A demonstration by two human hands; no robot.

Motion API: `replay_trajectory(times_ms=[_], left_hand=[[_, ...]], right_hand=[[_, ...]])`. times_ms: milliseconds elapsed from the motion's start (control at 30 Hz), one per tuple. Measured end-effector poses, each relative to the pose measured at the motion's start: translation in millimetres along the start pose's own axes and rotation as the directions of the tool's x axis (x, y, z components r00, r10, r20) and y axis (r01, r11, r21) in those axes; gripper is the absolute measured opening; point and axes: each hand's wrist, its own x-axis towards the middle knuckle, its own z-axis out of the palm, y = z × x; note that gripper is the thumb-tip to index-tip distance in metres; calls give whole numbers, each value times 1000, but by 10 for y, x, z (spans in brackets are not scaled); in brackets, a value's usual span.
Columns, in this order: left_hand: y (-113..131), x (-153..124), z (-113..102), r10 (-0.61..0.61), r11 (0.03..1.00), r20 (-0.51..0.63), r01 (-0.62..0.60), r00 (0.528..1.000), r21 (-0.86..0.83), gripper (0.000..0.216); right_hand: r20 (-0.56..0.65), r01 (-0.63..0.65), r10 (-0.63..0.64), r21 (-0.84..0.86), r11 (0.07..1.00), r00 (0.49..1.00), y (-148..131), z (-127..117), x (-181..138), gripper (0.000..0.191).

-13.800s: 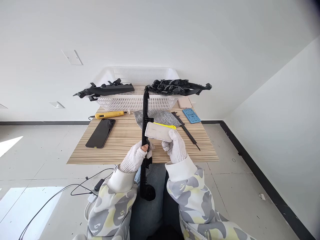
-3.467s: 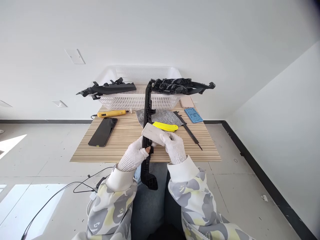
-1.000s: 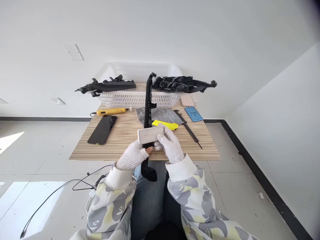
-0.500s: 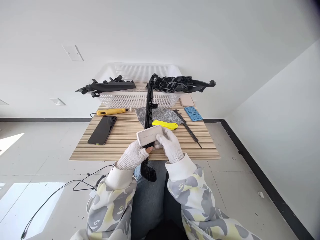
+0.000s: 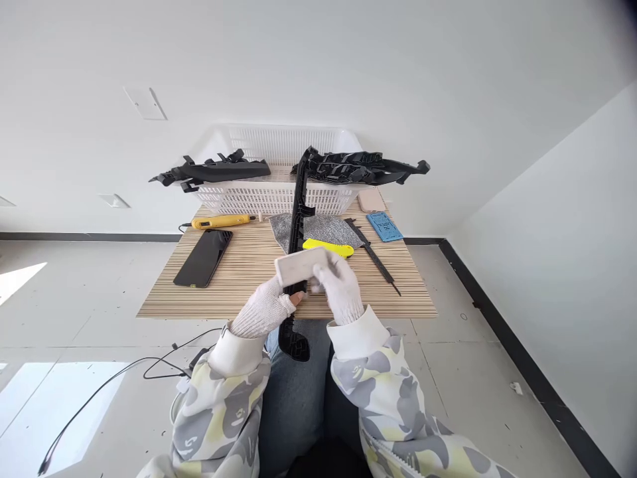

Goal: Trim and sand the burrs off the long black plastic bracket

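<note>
My left hand [image 5: 266, 307], in a white knit glove with the thumb tip bare, grips a long black plastic trim piece [image 5: 297, 226] near its lower part. The piece runs from the basket down past the table's front edge, its rounded end over my lap. In my right hand [image 5: 339, 284], also gloved, is a flat whitish rectangular block [image 5: 300, 266], pinched at its right end. The block lies across the front of the trim piece and hides part of it; whether they touch I cannot tell. A yellow utility knife [image 5: 328, 248] lies just beyond the block.
A white plastic basket [image 5: 239, 199] holding black plastic parts [image 5: 348, 167] stands at the table's back. On the wooden table [image 5: 249, 285] lie a phone [image 5: 204, 259], a yellow corded tool [image 5: 221, 222], a grey cloth [image 5: 331, 230], black calipers [image 5: 375, 257] and a blue packet [image 5: 385, 226].
The block in my right hand has shifted slightly up and right along the trim piece. My left hand keeps its grip, with the trim piece tilted very slightly.
</note>
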Motion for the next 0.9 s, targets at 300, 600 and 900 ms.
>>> replay_trajectory(times_ms=[300,600,900], left_hand=[[11,-21,-41,-23,999,-38,22,999,-36,47],[62,-42,-51,-75,996,-41,73,996,-46,51],[56,-34,-61,-68,998,-10,68,998,-13,53]], right_hand=[[30,-54,54,-4,999,998,-79,12,4,43],[3,-226,228,-122,966,974,-189,15,-139,40],[117,-192,180,102,976,977,-138,-142,-61,70]])
